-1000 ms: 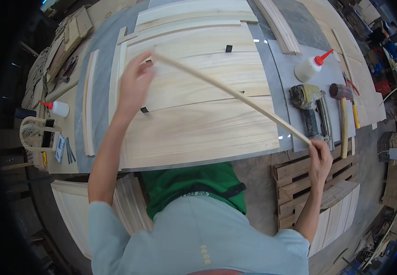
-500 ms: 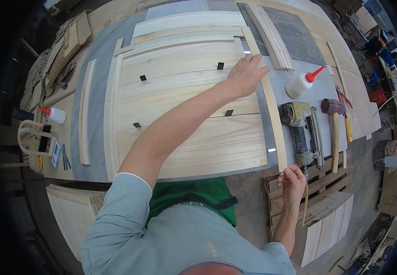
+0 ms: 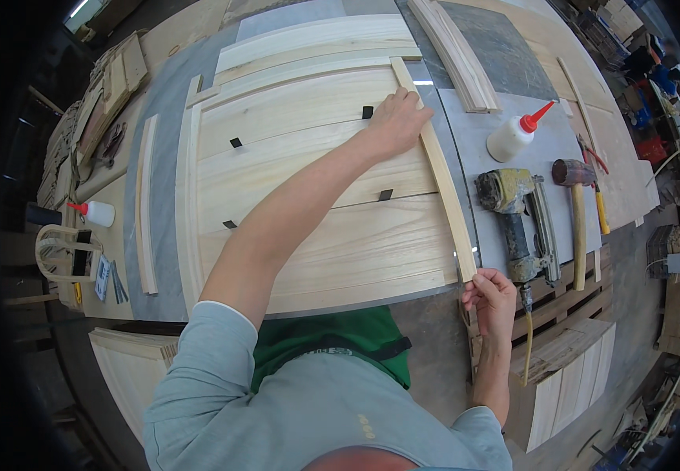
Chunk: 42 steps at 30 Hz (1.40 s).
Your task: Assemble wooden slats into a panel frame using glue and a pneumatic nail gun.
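A pale wooden panel (image 3: 340,243) of joined boards lies on the table, with small black tabs on its face. Along its right edge runs a narrow wooden strip (image 3: 443,180). My left hand (image 3: 400,123) reaches across the panel and grips this strip toward its far end, fingers curled over it. At the near end, my right hand (image 3: 491,292) pinches the strip's tip between thumb and fingers, just beyond the table edge. Thin wooden rails (image 3: 189,196) border the panel's left side, and another rail (image 3: 300,76) lies along its far side.
Right of the panel stand a white glue bottle (image 3: 510,141) with red nozzle, a nail gun (image 3: 516,212) with hose, and a mallet (image 3: 577,212). Stacked strips (image 3: 457,59) lie at the back. A second glue bottle (image 3: 98,213) and loose strips (image 3: 145,204) are on the left.
Both hands have shifted the strip leftward, from a gap beside the panel to its right edge. My right hand has moved slightly up and keeps its pinch.
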Each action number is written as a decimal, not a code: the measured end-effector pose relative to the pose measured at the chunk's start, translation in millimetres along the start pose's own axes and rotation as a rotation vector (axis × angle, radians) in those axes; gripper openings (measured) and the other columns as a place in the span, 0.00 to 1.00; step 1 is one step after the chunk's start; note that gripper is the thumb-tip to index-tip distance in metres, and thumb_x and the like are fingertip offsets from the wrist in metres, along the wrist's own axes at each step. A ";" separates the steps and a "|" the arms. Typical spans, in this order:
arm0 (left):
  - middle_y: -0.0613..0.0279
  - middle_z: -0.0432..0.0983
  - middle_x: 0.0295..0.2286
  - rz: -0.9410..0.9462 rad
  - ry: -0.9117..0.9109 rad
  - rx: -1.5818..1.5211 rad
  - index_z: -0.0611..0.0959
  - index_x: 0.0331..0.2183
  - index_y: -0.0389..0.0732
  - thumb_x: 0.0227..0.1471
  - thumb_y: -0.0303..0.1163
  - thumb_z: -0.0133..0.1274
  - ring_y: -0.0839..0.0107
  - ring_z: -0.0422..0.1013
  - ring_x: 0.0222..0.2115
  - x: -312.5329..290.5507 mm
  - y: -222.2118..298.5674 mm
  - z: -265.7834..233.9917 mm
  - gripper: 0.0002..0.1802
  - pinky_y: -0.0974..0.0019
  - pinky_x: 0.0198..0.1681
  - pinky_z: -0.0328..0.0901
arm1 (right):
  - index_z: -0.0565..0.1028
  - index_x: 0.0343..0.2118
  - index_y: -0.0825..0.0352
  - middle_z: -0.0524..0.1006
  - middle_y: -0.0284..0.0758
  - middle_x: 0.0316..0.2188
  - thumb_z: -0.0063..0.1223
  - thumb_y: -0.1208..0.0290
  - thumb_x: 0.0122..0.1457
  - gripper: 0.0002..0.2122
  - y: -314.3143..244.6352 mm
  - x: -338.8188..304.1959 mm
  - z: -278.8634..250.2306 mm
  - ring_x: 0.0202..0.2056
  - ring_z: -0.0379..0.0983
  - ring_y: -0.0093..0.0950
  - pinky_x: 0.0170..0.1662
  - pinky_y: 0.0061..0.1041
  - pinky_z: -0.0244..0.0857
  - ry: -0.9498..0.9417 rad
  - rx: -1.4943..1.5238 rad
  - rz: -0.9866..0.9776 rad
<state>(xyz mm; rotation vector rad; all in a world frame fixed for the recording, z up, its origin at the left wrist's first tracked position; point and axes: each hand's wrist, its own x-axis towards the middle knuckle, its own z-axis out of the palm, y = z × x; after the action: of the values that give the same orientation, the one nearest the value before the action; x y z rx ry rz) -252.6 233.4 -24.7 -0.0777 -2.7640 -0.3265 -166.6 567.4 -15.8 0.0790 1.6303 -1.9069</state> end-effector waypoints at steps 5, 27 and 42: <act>0.49 0.70 0.38 0.033 -0.014 -0.001 0.79 0.41 0.39 0.39 0.18 0.48 0.50 0.65 0.42 1.7 -3.3 3.2 0.22 0.54 0.48 0.63 | 0.73 0.33 0.75 0.75 0.37 0.22 0.50 0.76 0.57 0.06 4.9 -1.6 8.2 0.19 0.72 0.24 0.20 0.18 0.65 0.016 -0.032 0.037; 0.50 0.74 0.36 0.145 -0.140 0.099 0.79 0.34 0.37 0.40 0.22 0.48 0.53 0.70 0.40 -13.1 28.9 -25.9 0.14 0.54 0.43 0.65 | 0.77 0.37 0.69 0.74 0.36 0.21 0.53 0.75 0.57 0.07 30.3 -12.4 27.5 0.22 0.71 0.26 0.26 0.25 0.65 0.174 -1.121 -0.618; 0.56 0.74 0.32 0.139 0.032 0.192 0.79 0.31 0.40 0.46 0.28 0.50 0.61 0.72 0.37 -23.7 20.3 11.8 0.07 0.54 0.37 0.66 | 0.64 0.53 0.72 0.70 0.51 0.42 0.57 0.70 0.50 0.27 -53.7 68.1 -4.2 0.45 0.68 0.47 0.45 0.40 0.63 0.345 -1.454 -0.486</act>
<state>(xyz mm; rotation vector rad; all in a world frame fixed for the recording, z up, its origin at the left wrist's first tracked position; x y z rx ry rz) -232.4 255.6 -39.5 -0.2128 -2.7249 -0.0255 -248.9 545.6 1.0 -0.6502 3.0566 -0.5383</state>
